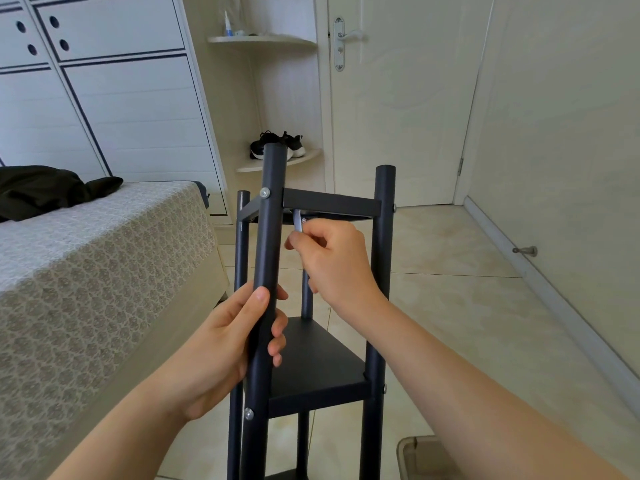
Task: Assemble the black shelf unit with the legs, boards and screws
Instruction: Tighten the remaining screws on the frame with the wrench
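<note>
Bedroom, tiled floor | shelf upright on floor by bed | left hand wrapped round front leg | right hand pinching hex key at screw under top board | risk: key may slip off screw if leg shifts

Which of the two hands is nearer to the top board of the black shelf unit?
Right. The right hand is just below the top board, pinching a silver hex key that points up to it. The left hand grips the front leg lower down.
</note>
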### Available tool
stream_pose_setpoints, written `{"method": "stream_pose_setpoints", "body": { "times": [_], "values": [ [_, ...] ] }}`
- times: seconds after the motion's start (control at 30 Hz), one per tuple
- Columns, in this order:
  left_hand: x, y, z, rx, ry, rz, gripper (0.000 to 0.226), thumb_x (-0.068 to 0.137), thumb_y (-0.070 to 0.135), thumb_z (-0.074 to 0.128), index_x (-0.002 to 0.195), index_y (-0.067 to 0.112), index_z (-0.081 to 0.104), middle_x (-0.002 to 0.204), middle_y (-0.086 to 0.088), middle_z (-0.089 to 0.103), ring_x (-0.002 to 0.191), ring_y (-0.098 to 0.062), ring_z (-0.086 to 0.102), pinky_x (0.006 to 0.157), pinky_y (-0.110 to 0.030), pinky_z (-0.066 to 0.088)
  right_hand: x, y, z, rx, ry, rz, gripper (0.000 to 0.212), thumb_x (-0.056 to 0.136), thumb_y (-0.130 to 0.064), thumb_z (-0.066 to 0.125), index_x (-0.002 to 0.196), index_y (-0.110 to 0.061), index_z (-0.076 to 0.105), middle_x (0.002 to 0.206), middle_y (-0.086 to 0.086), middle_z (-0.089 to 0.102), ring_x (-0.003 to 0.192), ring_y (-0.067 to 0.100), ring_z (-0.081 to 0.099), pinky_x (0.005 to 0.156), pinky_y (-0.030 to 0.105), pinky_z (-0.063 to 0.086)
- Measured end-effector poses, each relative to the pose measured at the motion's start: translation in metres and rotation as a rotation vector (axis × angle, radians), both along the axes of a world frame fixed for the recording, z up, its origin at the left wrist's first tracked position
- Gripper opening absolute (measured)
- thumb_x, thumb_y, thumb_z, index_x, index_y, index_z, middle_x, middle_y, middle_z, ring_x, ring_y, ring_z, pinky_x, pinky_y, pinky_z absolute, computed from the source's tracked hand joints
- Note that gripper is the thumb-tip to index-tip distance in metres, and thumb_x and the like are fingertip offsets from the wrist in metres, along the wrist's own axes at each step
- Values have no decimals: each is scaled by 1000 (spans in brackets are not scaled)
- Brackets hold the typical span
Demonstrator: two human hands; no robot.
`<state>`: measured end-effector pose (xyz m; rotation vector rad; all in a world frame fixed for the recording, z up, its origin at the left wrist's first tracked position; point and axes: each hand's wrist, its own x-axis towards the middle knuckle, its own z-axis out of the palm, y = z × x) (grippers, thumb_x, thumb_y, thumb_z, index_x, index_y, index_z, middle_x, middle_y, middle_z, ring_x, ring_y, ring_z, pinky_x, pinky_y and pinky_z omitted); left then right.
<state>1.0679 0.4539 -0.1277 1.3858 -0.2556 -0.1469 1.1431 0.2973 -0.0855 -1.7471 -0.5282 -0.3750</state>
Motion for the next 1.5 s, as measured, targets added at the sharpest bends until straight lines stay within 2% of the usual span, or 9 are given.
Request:
{"method": "stream_pose_setpoints", "body": {
  "times": [0.1, 0.23, 0.33, 0.47, 0.57, 0.67, 0.8, 1.23, 1.5],
  "values": [
    [0, -2, 0, 3, 6, 4, 47, 81, 60, 72, 107, 22, 66, 79, -8, 50, 66, -18, 51, 67, -35, 52, -4, -4, 2, -25, -11, -9, 25, 98, -16, 57, 83, -1, 70, 54, -2, 50, 50, 8, 47, 57, 24, 41],
    [0, -6, 0, -1, 3, 14, 39, 84, 53, 65, 106, 21, 66, 79, -8, 50, 65, -18, 51, 66, -34, 52, -3, -6, 7, -40, -46, -39, 29, 97, -15, 58, 73, -1, 67, 52, 0, 49, 50, 11, 48, 58, 29, 46],
    [0, -8, 1, -1, 7, 16, 38, 84, 52, 65, 104, 21, 67, 78, -7, 50, 65, -18, 51, 65, -34, 52, -1, -5, 8, -57, -59, -56, 33, 96, -14, 60, 64, -7, 63, 50, -5, 47, 49, 7, 46, 55, 15, 41],
    [-1, -8, 3, 0, 13, 12, 37, 84, 51, 64, 105, 21, 67, 78, -8, 50, 65, -18, 51, 65, -34, 52, 3, -4, 5, -80, -82, -77, 37, 96, -14, 61, 59, -14, 56, 49, -9, 44, 49, 4, 46, 54, 11, 38],
    [-1, -8, 2, -6, 16, 2, 36, 86, 50, 64, 104, 20, 66, 78, -8, 50, 65, -18, 50, 65, -35, 52, 3, -3, 3, -95, -112, -106, 37, 96, -16, 61, 59, -13, 58, 49, -7, 46, 51, 7, 48, 55, 14, 39],
    [-1, -8, 1, 2, 15, -9, 36, 87, 51, 64, 105, 20, 66, 79, -8, 50, 66, -18, 51, 66, -35, 52, 3, -1, 1, -78, -117, -99, 29, 97, -19, 61, 71, -8, 70, 59, 1, 61, 60, 13, 59, 66, 31, 53],
    [-1, -6, 2, -1, 11, -18, 37, 88, 54, 66, 105, 21, 66, 80, -8, 50, 67, -18, 51, 67, -35, 52, 4, 5, -1, -37, -119, -114, 27, 96, -19, 61, 75, -7, 73, 64, 4, 66, 62, 18, 63, 68, 41, 55],
    [-4, -5, 3, 2, 5, -12, 33, 87, 51, 61, 101, 21, 66, 78, -6, 51, 65, -17, 50, 66, -33, 52, 18, 31, -17, 93, -295, -271, 21, 94, -17, 63, 77, -8, 73, 67, 2, 66, 61, 14, 57, 61, 37, 50],
    [-2, -2, 4, -3, -4, 18, 32, 86, 51, 61, 99, 23, 67, 76, -4, 51, 65, -17, 50, 67, -31, 52, 23, 40, -19, 116, -286, -271, 25, 95, -14, 62, 75, -3, 71, 65, 3, 63, 61, 14, 56, 62, 35, 49]
  ]
}}
